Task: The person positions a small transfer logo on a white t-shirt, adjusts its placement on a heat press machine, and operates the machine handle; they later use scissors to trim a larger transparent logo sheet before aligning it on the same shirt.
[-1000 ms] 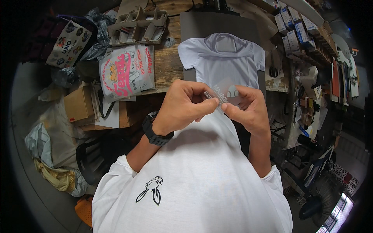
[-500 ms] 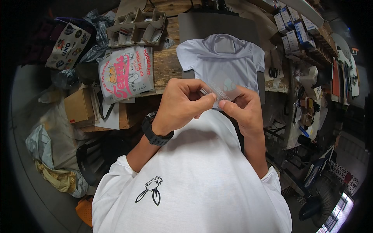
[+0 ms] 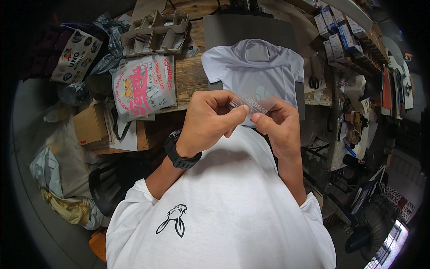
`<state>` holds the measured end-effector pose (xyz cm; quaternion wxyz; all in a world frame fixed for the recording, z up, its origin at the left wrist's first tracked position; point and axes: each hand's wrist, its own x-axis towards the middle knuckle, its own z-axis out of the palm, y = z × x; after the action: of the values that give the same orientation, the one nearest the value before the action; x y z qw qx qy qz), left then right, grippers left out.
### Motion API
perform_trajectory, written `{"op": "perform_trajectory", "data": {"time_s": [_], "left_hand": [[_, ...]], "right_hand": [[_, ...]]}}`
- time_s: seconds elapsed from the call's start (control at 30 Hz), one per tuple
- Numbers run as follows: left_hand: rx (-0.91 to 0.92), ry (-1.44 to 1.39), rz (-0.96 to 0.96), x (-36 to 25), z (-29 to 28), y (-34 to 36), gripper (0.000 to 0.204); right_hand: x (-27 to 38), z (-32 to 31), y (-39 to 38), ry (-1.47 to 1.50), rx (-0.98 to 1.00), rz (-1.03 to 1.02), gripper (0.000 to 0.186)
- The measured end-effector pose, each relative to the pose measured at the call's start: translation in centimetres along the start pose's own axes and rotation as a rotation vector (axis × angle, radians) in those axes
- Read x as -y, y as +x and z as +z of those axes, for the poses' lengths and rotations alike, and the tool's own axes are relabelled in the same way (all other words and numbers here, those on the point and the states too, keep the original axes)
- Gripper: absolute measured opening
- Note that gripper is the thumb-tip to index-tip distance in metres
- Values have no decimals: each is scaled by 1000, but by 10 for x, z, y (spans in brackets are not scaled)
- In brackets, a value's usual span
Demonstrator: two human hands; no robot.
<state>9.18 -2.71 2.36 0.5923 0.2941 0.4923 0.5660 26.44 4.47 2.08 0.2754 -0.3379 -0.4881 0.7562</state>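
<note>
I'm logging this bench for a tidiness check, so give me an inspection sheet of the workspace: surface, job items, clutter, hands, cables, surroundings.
Surface: wooden bench with a dark grey pad.
Job's things: clear printed film pinched between both hands; small white T-shirt flat on the pad.
Clutter: cardboard divider tray, pink-printed bag, brown box, scissors.
Grippers: left hand and right hand both grip the film; black watch on the left wrist.
Cables: nothing seen.
Surroundings: small boxes shelved at right; plastic bags on the floor at left.

Garment-printing workshop, heat press platen, shirt, cluttered shelves
</note>
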Motion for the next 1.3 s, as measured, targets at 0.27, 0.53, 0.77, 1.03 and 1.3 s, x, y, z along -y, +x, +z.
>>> {"op": "perform_trajectory", "data": {"time_s": [0.27,0.53,0.77,1.03,1.3], "left_hand": [[0,14,-11,-2,2,0,13],[11,8,0,-1,2,1,12],[-13,-41,2,1,3,3,12],[-51,-3,20,2,3,5,13],[-45,-14,38,5,4,7,14]], "right_hand": [[-3,2,1,6,-34,-27,8],[-5,1,1,5,-35,-49,10],[-3,-1,-2,41,-23,-89,20],[-12,-2,-4,-613,-408,-736,23],[-6,-1,-9,-574,-349,-727,16]]}}
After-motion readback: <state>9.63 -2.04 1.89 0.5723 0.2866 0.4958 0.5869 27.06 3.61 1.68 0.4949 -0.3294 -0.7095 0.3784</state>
